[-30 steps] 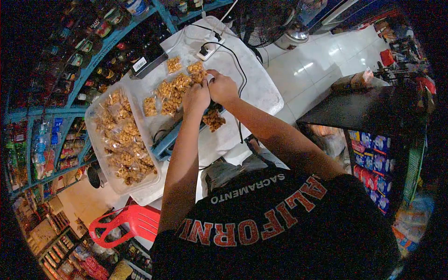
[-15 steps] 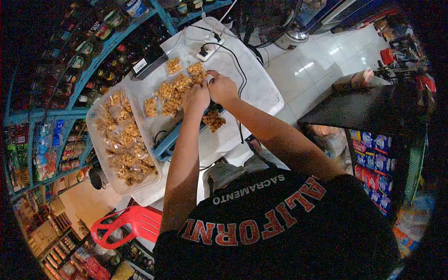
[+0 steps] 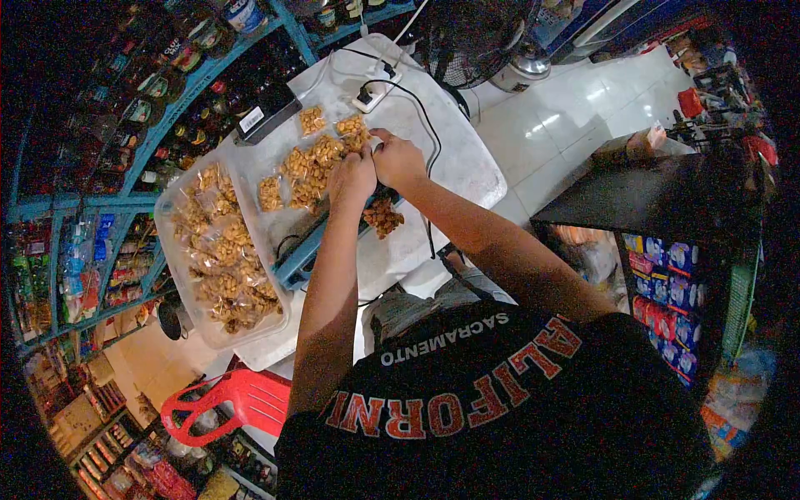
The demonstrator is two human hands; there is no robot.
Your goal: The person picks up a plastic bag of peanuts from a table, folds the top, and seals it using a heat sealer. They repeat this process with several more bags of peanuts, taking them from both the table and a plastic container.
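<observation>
My left hand [image 3: 352, 177] and my right hand [image 3: 398, 161] meet over the far end of a long blue device [image 3: 302, 257] that looks like a bag sealer. The fingers of both are bent and closed, seemingly pinching the top edge of a clear packet of brown snack pieces [image 3: 384, 217]. That packet lies on the near side of the device, just below my hands; the pinched edge is hidden. Beyond my left hand rests a pile of packets of golden snack pieces [image 3: 312, 171]. Single packets lie around it, one farther back [image 3: 312, 122] and one to the left [image 3: 269, 193].
A clear plastic tub [image 3: 177, 260] full of similar packets stands on the white table [image 3: 467, 167], at its left. A power strip [image 3: 372, 96] with black cords lies toward the back, near a dark box [image 3: 262, 122]. A red plastic chair [image 3: 242, 400] stands at lower left.
Both hands stay nearly in place over the blue device. The brown snack packet beneath them looks almost unmoved, and the view has shifted only slightly.
</observation>
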